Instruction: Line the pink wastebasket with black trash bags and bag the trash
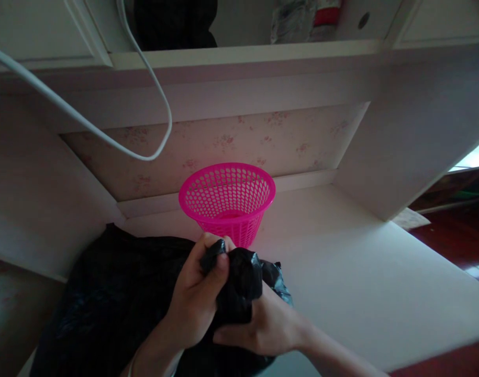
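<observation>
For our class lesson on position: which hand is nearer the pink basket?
Left: the left hand grips the black bag just in front of the pink basket; the right hand, also at the bag, is lower in the picture and farther away.

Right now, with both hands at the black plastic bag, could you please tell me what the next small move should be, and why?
I would probably ease the right hand to its own right, spreading the black plastic bag: the left hand pinches part of it, and it looks bunched between both hands.
</observation>
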Demonstrator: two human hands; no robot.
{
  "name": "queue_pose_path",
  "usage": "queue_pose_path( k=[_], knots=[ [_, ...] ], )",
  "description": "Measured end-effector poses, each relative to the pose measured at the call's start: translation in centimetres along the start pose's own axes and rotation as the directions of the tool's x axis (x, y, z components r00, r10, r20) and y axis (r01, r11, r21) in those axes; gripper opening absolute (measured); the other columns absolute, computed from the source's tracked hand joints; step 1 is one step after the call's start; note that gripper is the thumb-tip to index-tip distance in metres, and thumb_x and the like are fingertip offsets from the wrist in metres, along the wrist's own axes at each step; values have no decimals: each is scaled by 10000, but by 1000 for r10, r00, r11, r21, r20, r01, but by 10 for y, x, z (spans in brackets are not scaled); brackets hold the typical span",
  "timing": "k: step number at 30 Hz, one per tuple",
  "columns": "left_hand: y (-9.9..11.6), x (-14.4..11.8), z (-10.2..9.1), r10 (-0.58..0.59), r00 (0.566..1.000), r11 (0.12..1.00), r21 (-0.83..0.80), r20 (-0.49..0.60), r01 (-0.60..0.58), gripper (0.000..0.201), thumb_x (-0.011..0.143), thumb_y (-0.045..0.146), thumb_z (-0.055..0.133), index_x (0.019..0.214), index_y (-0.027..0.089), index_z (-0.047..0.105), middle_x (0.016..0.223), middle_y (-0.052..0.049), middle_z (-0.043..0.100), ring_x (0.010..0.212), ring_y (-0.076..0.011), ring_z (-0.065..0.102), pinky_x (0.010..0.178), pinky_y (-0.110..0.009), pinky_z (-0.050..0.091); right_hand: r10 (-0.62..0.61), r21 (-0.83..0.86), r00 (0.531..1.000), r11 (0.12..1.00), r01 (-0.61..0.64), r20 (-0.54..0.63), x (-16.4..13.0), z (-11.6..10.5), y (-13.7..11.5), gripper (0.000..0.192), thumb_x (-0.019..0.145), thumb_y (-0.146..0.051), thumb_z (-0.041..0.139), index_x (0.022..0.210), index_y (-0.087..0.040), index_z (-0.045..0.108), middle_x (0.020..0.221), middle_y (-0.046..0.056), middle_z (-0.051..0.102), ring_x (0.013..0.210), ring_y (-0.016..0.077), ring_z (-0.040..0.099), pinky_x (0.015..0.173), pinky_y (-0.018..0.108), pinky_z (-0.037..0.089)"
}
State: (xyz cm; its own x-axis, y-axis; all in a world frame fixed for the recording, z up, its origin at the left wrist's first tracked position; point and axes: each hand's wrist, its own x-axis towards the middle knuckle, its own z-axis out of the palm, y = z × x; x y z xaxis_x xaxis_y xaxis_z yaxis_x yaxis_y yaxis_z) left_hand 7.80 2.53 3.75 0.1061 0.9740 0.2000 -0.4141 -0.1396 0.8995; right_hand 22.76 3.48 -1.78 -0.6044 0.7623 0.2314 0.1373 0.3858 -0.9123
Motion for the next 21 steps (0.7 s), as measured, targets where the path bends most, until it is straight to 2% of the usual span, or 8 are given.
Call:
queue_pose_path(
  k=[4,7,9,11,13,15,18,21],
  knots=[
    [10,-6,1,75,997,971,231,-27,-67,265,959,526,729,943,261,735,917,-9,689,834,-152,654,786,-240,574,52,32,998,998,-51,-22,-2,2,1,269,828,-456,822,939,-224,742,790,-5,727,724,193,662,704,291,598],
    [14,-24,-8,119,987,833,530,107,-158,488,874,598,793,1271,321,733,1273,-77,738,1141,-281,724,970,-346,603,78,8,982,997,-78,-172,-3,-1,10,197,874,-411,753,869,-217,725,811,24,739,779,215,677,779,342,614],
    [3,-43,-23,91,972,667,712,216,-220,931,803,639,836,1605,346,465,1540,-134,613,1348,-391,640,1060,-457,588,137,46,947,991,-129,-291,-4,-5,17,220,899,-434,716,892,-214,726,841,42,754,798,233,690,810,390,626],
    [-23,-61,-41,73,960,417,866,272,-277,1169,813,580,846,1722,341,151,1699,-167,422,1485,-444,502,1130,-543,541,207,112,896,978,-177,-392,-5,-10,21,260,920,-471,694,924,-213,728,885,57,773,817,247,703,823,419,633],
    [-56,-73,-57,103,923,155,910,372,-384,1240,812,521,858,1730,312,51,1664,-206,455,1456,-467,526,1119,-598,545,258,169,855,965,-202,-449,-7,-12,24,290,916,-498,707,948,-210,723,935,70,786,870,266,718,847,434,635],
    [-87,-77,-66,99,914,-9,918,395,-396,1294,794,493,863,1730,265,0,1594,-251,526,1393,-504,573,1042,-663,582,288,208,845,954,-214,-450,-8,-12,28,311,905,-507,729,964,-202,721,966,81,791,924,284,730,877,443,634],
    [-115,-73,-68,85,938,-18,942,337,-336,1225,803,426,832,1726,223,52,1550,-266,569,1365,-491,602,997,-657,615,316,236,849,943,-234,-424,-10,-9,35,313,921,-491,726,1016,-193,727,1024,95,792,1005,300,733,938,459,620],
    [-126,-67,-64,-20,962,47,961,272,-271,908,858,385,756,1646,158,367,1556,-250,566,1394,-442,592,1058,-605,597,319,222,845,944,-244,-429,-12,-8,45,303,938,-480,708,1026,-190,716,1029,96,779,1012,298,718,936,460,604]
  ],
)
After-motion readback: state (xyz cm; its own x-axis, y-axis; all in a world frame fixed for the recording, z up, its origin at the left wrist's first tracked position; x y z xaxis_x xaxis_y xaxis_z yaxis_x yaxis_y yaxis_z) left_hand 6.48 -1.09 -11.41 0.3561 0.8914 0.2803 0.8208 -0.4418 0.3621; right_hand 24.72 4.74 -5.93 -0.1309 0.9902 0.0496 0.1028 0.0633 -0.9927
